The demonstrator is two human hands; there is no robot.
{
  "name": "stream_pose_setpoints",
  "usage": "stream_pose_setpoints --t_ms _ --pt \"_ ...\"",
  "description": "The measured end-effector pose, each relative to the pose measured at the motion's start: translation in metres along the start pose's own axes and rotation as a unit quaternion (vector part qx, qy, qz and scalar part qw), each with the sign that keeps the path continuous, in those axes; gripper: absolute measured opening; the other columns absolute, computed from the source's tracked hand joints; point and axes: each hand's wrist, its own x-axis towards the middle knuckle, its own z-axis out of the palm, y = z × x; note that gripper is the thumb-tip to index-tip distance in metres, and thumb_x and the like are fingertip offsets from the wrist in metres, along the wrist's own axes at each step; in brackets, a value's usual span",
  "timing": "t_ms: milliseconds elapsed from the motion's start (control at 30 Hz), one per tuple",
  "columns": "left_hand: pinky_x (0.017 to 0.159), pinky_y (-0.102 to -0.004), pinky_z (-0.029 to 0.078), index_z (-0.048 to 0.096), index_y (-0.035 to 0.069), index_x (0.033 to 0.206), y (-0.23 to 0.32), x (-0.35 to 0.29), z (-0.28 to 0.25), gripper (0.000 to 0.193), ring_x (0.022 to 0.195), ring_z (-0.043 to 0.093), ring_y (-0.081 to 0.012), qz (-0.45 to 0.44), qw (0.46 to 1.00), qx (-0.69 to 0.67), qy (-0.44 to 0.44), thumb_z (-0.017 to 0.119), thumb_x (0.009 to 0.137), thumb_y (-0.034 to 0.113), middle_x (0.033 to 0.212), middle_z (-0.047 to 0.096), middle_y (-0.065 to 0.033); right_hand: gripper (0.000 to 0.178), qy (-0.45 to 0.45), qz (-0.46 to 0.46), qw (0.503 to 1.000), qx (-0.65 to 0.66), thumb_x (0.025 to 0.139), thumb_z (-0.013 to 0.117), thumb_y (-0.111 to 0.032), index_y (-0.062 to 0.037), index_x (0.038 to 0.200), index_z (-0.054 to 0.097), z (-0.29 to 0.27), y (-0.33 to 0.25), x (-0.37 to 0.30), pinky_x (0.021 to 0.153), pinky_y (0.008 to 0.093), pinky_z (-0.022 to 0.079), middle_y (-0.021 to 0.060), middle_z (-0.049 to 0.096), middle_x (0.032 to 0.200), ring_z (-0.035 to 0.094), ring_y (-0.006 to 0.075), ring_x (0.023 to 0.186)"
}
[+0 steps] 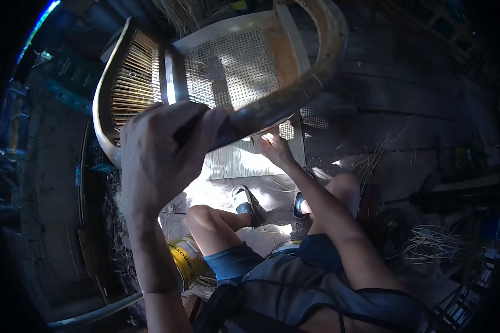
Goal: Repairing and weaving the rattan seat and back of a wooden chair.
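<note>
And we're in a dim workshop: a cane chair [239, 61], loose strands [433, 244] strewn about, a yellow can [186, 258].

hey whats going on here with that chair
A seated person's left hand is closed around the curved wooden rail of a chair with a woven cane panel. The right hand is just below the rail; whether it touches the chair is hard to tell. A yellow can is on the person's left, and loose pale strands lie off to the right.
</note>
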Motion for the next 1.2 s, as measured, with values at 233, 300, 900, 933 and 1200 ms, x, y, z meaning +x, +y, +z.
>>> stream_pose_setpoints --t_ms 233,300,900,933,1200 --pt "0.046 -0.0257 0.043 0.07 0.002 0.082 -0.004 -0.028 -0.001 0.025 0.048 0.059 -0.0121 -0.018 0.986 -0.152 -0.066 0.063 0.091 0.025 0.059 0.063 -0.0066 0.023 0.111 -0.378 0.869 -0.298 0.086 0.058 -0.021 -0.0008 0.098 0.061 -0.017 -0.058 0.008 0.079 0.0477 0.049 0.0222 0.065 0.092 0.065 0.0354 0.089" --pt "0.047 -0.0251 0.045 0.07 0.002 0.083 -0.01 -0.028 -0.007 0.026 0.049 0.06 -0.0121 -0.019 0.986 -0.154 -0.062 0.062 0.091 0.025 0.06 0.064 -0.007 0.024 0.111 -0.442 0.816 -0.356 0.085 0.059 -0.019 -0.0002 0.099 0.062 -0.015 -0.073 0.042 0.081 0.048 0.048 0.0239 0.065 0.093 0.065 0.0358 0.091" --pt "0.07 -0.0281 0.06 0.063 -0.005 0.106 -0.1 0.102 0.084 0.027 0.079 0.07 -0.0184 -0.172 0.862 -0.283 -0.384 0.053 0.097 0.018 0.091 0.069 -0.013 0.022 -0.226 -0.269 0.73 0.586 0.098 0.054 -0.028 -0.0084 0.102 0.062 -0.014 -0.245 0.115 0.065 0.0257 0.054 0.003 0.065 0.08 0.064 0.0158 0.069" --pt "0.07 -0.0287 0.06 0.064 -0.006 0.103 -0.108 0.1 0.079 0.025 0.077 0.07 -0.0192 -0.175 0.873 -0.27 -0.367 0.051 0.097 0.015 0.09 0.069 -0.0134 0.02 -0.195 -0.121 0.662 0.713 0.098 0.053 -0.025 -0.0072 0.1 0.062 -0.018 -0.263 0.096 0.069 0.026 0.056 0.0037 0.065 0.081 0.065 0.0157 0.072" --pt "0.083 -0.0306 0.057 0.065 -0.002 0.106 -0.21 0.129 0.063 0.026 0.091 0.07 -0.0235 -0.013 0.911 -0.411 -0.028 0.05 0.097 0.017 0.1 0.069 -0.0192 0.026 -0.063 -0.451 0.879 -0.139 0.093 0.056 -0.027 -0.0031 0.098 0.064 -0.036 0.029 0.22 0.076 0.0307 0.05 0.0098 0.066 0.097 0.062 0.0188 0.076"
